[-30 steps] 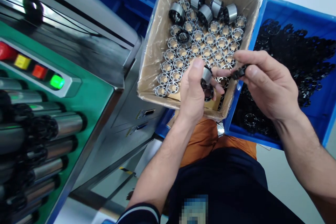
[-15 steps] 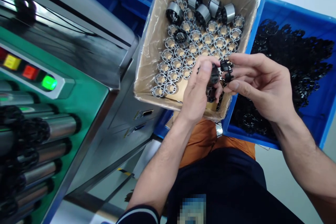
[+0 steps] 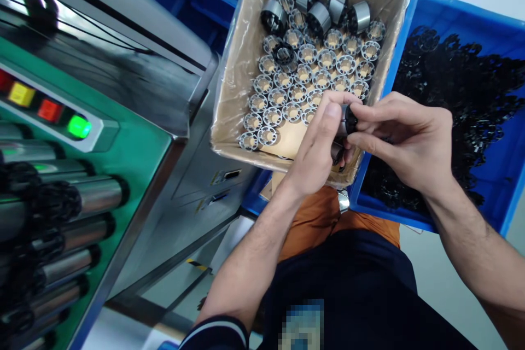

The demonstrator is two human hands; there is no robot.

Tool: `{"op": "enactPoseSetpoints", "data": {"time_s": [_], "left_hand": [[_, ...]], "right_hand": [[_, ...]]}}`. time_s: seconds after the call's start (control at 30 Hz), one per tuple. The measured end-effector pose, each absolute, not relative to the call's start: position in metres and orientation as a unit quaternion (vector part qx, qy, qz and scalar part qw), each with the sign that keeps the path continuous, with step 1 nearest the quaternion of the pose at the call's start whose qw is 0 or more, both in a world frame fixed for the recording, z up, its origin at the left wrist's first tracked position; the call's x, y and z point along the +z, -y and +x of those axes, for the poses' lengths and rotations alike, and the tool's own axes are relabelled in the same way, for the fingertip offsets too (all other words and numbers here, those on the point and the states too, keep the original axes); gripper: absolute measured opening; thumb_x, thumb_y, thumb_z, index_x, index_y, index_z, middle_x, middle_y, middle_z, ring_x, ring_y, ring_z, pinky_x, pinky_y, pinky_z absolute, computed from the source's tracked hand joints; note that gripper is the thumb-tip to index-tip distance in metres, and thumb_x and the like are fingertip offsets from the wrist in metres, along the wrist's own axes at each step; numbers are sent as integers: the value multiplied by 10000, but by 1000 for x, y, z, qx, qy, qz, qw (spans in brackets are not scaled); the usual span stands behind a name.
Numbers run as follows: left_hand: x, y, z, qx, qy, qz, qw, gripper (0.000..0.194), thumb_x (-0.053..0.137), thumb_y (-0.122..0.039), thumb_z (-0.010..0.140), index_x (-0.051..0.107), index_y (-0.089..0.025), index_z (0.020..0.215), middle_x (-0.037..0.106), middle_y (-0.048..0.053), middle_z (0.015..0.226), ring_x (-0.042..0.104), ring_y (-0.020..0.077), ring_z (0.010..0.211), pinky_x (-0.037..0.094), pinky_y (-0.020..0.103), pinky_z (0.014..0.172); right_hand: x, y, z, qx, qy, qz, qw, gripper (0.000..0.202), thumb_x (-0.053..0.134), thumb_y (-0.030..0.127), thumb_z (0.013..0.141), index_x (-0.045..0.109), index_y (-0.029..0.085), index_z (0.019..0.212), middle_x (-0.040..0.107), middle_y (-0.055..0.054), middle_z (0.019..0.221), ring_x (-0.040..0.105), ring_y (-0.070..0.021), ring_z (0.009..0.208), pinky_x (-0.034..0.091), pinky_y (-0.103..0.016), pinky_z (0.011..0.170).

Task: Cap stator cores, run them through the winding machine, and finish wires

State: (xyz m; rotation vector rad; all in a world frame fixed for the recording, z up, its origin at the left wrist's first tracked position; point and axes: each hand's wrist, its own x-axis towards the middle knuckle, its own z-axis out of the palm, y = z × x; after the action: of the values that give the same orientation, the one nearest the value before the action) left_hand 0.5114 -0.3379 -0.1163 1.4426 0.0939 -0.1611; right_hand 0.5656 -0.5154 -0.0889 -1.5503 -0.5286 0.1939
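1. My left hand was closed around a metal ring, thumb on the near side and fingers curled round it, above the lower right part of the cardboard box.
2. My right hand had its thumb and forefinger nearly together, pinching at the black end piece on that ring's right side. Both my hands met at this one part.
3. A second ring sat lower down, by the curled fingers of my left hand; my hand partly hid it, so I could not tell how firmly it was gripped.
4. The box had clear plastic over its walls. Inside, bare rings stood on end in close rows, their open, slotted tops facing up, with brown board showing near the bottom edge.
5. Several rings with black ends lay tilted on top of the rows, mostly toward the far side of the box.
6. Just right of the box was a blue bin with a dark heap of loose black pieces in it. My right wrist was over its near left part.
7. Well to my left was a green machine with a lit green button, beside red and yellow ones. Silver cylinders with black ends lay along it.
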Motion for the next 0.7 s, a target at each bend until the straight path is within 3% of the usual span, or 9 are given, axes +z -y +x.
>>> {"op": "enactPoseSetpoints", "data": {"time_s": [0.1, 0.2, 0.27, 0.33, 0.4, 0.47, 0.57, 0.63, 0.7], "left_hand": [[-109, 328, 511, -42, -15, 696, 717, 449, 352, -658, 1252, 637, -343, 1399, 705, 30, 1022, 690, 218, 757, 574, 378, 640], [-98, 306, 509, -23, 51, 843, 535, 322, 567, -519, 1204, 688, -292, 1398, 743, 96, 1289, 766, 288, 1061, 640, 453, 888], [-94, 291, 506, -50, 87, 911, 399, 303, 640, -421, 1147, 713, -261, 1394, 730, 127, 1385, 756, 324, 1174, 625, 493, 999], [-95, 281, 505, -91, 106, 926, 351, 292, 606, -393, 1136, 716, -238, 1357, 748, 128, 1349, 748, 321, 1170, 603, 492, 1024], [-101, 276, 507, -118, 104, 906, 392, 295, 552, -416, 1166, 711, -229, 1329, 768, 96, 1181, 744, 281, 1052, 592, 440, 952], [-110, 276, 512, -122, 76, 849, 508, 384, 535, -530, 1193, 720, -236, 1357, 702, 38, 938, 688, 225, 791, 546, 370, 732], [-119, 283, 522, -80, 1, 698, 712, 553, 609, -760, 1126, 761, -259, 1303, 539, -25, 729, 465, 156, 484, 358, 318, 452], [-120, 289, 528, -38, -52, 623, 780, 550, 715, -814, 1039, 757, -269, 1103, 494, -34, 683, 397, 132, 443, 317, 294, 387], [-118, 293, 530, 5, -92, 610, 787, 528, 811, -769, 976, 678, -263, 905, 521, -22, 685, 421, 119, 461, 330, 273, 375]], "right_hand": [[-90, 519, 575, 109, 236, -701, 665, 261, 1017, 268, 953, 958, 322, 1202, 844, -11, 1064, 813, -189, 868, 753, -380, 804], [-88, 541, 600, 67, 200, -748, 630, 209, 1042, 354, 931, 965, 302, 1118, 891, -20, 1048, 809, -207, 874, 725, -405, 863], [-87, 565, 619, -13, 152, -821, 551, 180, 996, 371, 985, 960, 299, 1147, 911, -39, 1065, 804, -233, 902, 702, -437, 919], [-91, 587, 635, -41, 116, -901, 415, 272, 974, 330, 1000, 940, 281, 1264, 908, -94, 1186, 808, -280, 976, 688, -499, 1005], [-100, 603, 643, -1, 107, -956, 273, 459, 986, 317, 978, 894, 245, 1422, 857, -170, 1354, 810, -351, 1124, 657, -587, 1139], [-114, 609, 646, 40, 126, -973, 190, 625, 993, 355, 963, 829, 216, 1550, 784, -217, 1468, 775, -428, 1295, 607, -649, 1242], [-132, 608, 646, 68, 161, -973, 150, 704, 970, 429, 980, 764, 225, 1622, 695, -230, 1575, 673, -490, 1488, 562, -673, 1310], [-138, 607, 647, 71, 148, -977, 139, 721, 959, 416, 992, 740, 212, 1647, 662, -251, 1599, 647, -498, 1507, 544, -673, 1322], [-139, 607, 648, 71, 122, -982, 126, 765, 972, 389, 980, 712, 190, 1672, 658, -275, 1593, 635, -512, 1499, 519, -686, 1328]]}}
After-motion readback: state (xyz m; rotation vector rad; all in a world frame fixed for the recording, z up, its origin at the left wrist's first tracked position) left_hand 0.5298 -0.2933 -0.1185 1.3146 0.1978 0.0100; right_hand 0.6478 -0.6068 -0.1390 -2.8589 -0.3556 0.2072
